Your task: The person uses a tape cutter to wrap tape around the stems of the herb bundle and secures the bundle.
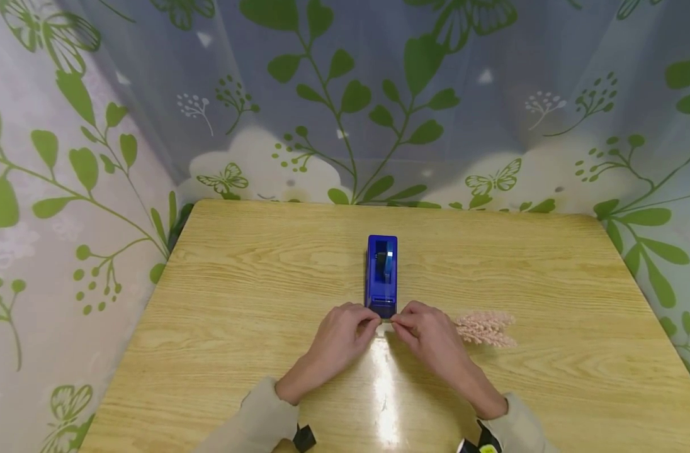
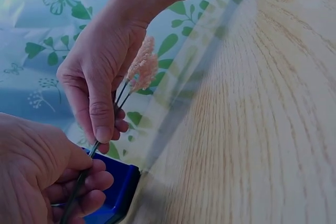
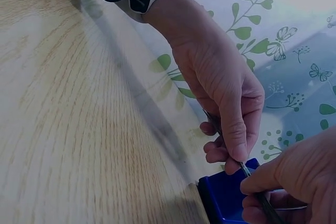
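Pink flowers (image 1: 485, 328): the plumes are sticking out to the right of the hands, and I'm seeing their dark stems (image 2: 77, 187) running leftward through both grips, near the dispenser's near end.
Left hand (image 1: 339, 330): it is pinching the stems between thumb and curled fingers.
Right hand (image 1: 432, 330): it is pinching the same stems on the plume side, its fingertips just beside the left hand's.
Tape dispenser (image 1: 381, 290): it is standing mid-table, beyond the hands, its tape roll (image 1: 388, 267) sitting toward the far end.
Progress: I'm judging the work as midway; the stems are being held in line together, while letting go and setting the bunch down are remaining.
Tape on stems: I'm not managing to tell whether any is wrapped round them; the shine there could be tape or bare stem.
Pale patch between fingertips: it is looking like either tape or glare on the table (image 1: 254, 283).
Hidden: the fingers are covering much of the stems, so I'm not counting them.
Cut off: the sleeves (image 1: 257, 418) are leaving the view at the near edge.
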Demonstrator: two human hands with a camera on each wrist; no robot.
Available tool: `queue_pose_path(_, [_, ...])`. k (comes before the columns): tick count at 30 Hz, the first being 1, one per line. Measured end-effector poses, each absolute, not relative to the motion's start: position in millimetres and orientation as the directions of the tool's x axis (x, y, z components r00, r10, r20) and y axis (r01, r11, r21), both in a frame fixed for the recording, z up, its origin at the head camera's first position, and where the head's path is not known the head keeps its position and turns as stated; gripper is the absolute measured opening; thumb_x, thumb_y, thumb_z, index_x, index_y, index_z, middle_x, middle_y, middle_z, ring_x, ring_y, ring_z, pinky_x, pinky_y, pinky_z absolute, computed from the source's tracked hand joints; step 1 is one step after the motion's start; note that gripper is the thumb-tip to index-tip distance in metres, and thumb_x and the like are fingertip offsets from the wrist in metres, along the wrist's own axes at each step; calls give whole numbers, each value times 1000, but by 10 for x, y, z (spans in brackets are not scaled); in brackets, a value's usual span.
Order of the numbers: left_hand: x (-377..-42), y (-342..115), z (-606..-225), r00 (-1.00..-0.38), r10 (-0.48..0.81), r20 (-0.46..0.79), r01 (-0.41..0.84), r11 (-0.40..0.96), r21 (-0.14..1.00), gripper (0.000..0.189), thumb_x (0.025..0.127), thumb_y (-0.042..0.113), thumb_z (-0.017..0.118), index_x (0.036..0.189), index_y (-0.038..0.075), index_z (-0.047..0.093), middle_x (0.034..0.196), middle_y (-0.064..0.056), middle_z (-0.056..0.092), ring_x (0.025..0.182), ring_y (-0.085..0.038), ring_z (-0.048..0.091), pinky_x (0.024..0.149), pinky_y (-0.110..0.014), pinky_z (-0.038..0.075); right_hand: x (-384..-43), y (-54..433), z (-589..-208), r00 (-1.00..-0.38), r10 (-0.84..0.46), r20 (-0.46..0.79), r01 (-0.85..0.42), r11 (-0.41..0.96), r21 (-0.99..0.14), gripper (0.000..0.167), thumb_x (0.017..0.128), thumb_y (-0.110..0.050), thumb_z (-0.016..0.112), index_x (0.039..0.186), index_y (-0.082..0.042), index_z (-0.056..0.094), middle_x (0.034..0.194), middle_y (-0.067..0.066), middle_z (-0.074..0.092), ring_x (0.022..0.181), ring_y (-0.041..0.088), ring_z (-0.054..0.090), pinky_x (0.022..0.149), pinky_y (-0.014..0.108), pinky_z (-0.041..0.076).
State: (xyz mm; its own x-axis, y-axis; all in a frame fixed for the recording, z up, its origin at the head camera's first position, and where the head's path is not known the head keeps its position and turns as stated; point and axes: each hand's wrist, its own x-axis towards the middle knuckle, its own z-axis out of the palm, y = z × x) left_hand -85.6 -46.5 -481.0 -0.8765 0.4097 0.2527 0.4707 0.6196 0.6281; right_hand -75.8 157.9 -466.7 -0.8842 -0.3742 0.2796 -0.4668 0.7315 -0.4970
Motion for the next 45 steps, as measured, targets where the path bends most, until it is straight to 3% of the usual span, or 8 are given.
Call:
queue_pose_path(5, [-848,-460,-4812,-877,386,285,476,620,625,8,97,12,74,95,11,82,91,0,78,79,-15,67,76,-33,52,-755,1556,-4663,-890,-378,256,-457,735,-501,3,93,-4,78,93,-6,80,82,-1,67,64,4,53,55,20,44])
queue_pose_path(11, [-855,-464,-4827,-868,369,331,495,609,620,6,95,11,77,94,11,83,88,1,77,76,-15,65,74,-33,51,-741,1537,-4675,-893,-389,225,-449,754,-480,15,101,-7,68,86,-8,71,72,-6,56,62,6,44,58,24,41])
queue_pose_path(18, [-855,-470,-4826,-877,361,317,479,596,645,6,94,11,78,96,11,83,89,0,78,77,-17,66,74,-33,51,-737,1543,-4687,-886,-389,253,-464,754,-465,9,98,-4,70,92,-5,76,75,-4,61,62,5,46,58,23,42])
queue_pose_path(25, [-848,-457,-4820,-885,356,299,462,597,656,6,96,12,76,98,11,82,91,1,77,74,-16,63,72,-29,48,-752,1553,-4691,-872,-384,304,-487,750,-448,6,92,-1,76,94,-5,79,86,3,74,65,7,59,58,23,47])
queue_pose_path(38, [-847,-455,-4840,-895,382,229,427,593,682,19,105,17,64,102,7,80,86,1,73,72,-10,56,65,-23,46,-757,1566,-4687,-854,-379,357,-513,730,-453,5,90,-1,78,92,-4,81,86,3,76,62,6,59,53,19,44])
queue_pose_path(45, [-851,-446,-4846,-888,388,246,449,619,644,15,104,15,66,99,9,79,89,-2,76,79,-14,65,75,-31,52,-757,1570,-4704,-863,-367,348,-500,722,-478,6,90,-1,77,92,-5,81,85,2,76,62,6,60,54,18,46])
